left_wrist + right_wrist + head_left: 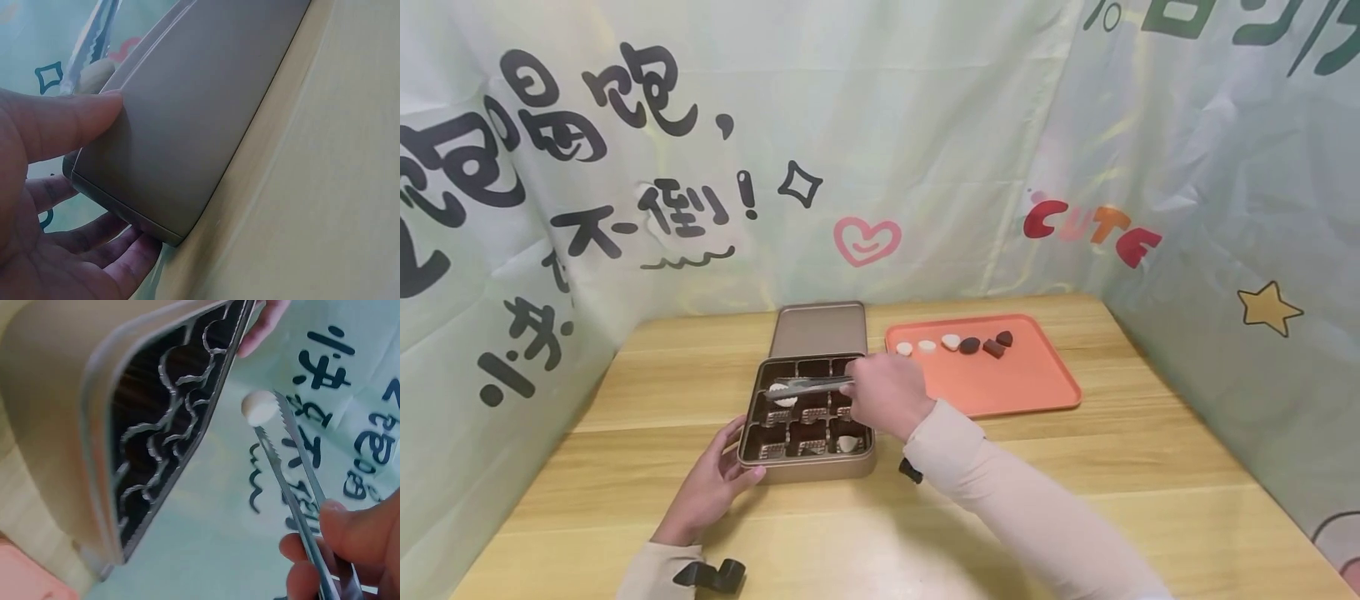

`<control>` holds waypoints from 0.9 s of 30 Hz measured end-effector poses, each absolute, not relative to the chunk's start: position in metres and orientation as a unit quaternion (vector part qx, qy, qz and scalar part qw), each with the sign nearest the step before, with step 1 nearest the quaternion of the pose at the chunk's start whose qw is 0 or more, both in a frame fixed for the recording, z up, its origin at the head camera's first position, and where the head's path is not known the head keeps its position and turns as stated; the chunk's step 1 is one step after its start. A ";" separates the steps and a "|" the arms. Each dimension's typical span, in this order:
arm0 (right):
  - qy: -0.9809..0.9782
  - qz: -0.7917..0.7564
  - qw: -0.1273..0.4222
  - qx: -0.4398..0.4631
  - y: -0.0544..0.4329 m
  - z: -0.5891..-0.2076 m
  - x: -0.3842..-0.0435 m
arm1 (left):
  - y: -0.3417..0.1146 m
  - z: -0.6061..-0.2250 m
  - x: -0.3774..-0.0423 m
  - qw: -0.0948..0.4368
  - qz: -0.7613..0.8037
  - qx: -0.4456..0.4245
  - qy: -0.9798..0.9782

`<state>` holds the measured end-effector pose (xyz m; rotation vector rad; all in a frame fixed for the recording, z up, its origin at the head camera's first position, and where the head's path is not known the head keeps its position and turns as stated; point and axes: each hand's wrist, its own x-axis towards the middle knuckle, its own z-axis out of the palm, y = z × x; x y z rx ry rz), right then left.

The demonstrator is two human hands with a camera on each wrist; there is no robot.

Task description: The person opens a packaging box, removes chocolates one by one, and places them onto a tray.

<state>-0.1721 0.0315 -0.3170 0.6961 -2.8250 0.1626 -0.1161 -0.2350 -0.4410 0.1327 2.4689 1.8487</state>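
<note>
My right hand [887,393] holds metal tongs [820,385] over the tin. Between the serrated tips sits a small white chocolate [259,409], raised above the rim in the right wrist view. The brown metal tin [808,472] has a dark divider insert with several compartments. Another whitish chocolate [847,443] lies in its front right compartment. At the tin's front left corner, my left hand [713,482] grips it, thumb [75,122] against the front near the rim and fingers round the left side.
Behind the tin lies its brown lid [818,330]. An orange tray [1000,385] to the right carries a row of several white and dark chocolates [970,345]. Printed cloth walls [955,167] stand around the wooden table [1060,467].
</note>
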 end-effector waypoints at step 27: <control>-0.928 0.354 0.108 0.043 0.109 -0.380 -0.147 | -0.236 -0.442 -0.115 0.041 0.589 0.033 0.806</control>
